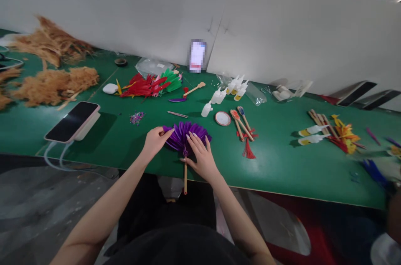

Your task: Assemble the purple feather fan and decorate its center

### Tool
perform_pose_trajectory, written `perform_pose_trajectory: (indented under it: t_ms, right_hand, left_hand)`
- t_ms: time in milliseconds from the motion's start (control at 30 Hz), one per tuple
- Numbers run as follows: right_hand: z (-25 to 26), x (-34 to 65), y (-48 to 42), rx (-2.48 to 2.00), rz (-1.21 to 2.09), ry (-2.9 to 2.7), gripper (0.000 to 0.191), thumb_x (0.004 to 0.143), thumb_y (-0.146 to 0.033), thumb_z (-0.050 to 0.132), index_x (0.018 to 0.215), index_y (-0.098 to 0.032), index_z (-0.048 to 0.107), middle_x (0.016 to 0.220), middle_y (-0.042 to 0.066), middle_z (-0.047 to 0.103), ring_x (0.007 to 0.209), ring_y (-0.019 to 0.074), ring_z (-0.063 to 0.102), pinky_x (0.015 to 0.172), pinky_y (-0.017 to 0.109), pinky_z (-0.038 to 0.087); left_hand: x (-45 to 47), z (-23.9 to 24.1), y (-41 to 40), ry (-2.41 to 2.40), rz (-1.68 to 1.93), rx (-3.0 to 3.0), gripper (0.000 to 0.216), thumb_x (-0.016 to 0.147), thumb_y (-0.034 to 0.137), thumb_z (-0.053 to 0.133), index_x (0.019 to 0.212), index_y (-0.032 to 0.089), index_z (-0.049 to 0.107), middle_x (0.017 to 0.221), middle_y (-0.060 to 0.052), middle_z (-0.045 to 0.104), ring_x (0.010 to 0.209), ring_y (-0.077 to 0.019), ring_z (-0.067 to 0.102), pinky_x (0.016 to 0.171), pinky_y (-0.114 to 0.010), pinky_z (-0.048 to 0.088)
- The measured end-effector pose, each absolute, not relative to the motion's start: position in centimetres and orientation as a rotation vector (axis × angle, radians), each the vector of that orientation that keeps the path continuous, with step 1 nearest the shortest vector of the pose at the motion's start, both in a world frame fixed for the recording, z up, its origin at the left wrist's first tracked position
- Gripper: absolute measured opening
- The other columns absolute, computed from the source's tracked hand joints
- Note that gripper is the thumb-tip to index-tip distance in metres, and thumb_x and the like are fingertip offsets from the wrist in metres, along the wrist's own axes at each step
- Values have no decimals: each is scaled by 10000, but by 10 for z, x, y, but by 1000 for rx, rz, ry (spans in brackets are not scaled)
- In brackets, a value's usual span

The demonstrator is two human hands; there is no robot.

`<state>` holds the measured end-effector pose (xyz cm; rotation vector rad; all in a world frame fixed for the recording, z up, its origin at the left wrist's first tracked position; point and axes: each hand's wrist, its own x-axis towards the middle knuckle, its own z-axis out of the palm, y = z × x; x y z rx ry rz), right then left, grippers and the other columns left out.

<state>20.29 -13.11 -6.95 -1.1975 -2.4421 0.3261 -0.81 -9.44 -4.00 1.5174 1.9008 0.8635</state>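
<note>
A purple feather fan (180, 137) lies at the front edge of the green table, its wooden handle (185, 177) jutting out over the edge toward me. My left hand (156, 140) pinches the fan's left rim between thumb and fingers. Across the right half of the feathers rests my right hand (202, 156), fingers stretched out and thumb beside the top of the handle. Just behind the fan are tweezers (177, 114) and a loose purple feather (177, 100). A small round white dish (222, 118) stands to the right of it.
White glue bottles (218, 96) stand behind the dish. Small painted wooden fans (241, 123) with a red tassel lie at its right. Red feathers (140, 85), green feathers (171, 80), sequins (137, 118), a cabled phone (73, 121) and brown fibre (56, 83) occupy the left.
</note>
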Motion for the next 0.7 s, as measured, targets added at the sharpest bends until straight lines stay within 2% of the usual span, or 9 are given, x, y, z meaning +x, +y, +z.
perform_pose_trajectory:
  t_ms: [500,700]
  right_hand:
    - [-68,203,-128,-1186,359,-2464,668,914,-504,427,1465,-165,259,1531,69,287,1430,210,227,1174,492,66]
    - [-64,204,-121,-1146,343,-2506,752,867,-573,475,1462,-161,272,1529,80,286,1430,221,229,1176,499,61]
  left_hand:
    - [-10,-37,-83,1845,718,1599,478,716,515,571,493,204,285,479,53,261,478,-101,291,510,-269,207]
    - [-10,-36,-79,1844,689,1644,463,714,501,573,492,205,293,490,48,277,484,-105,299,513,-270,211]
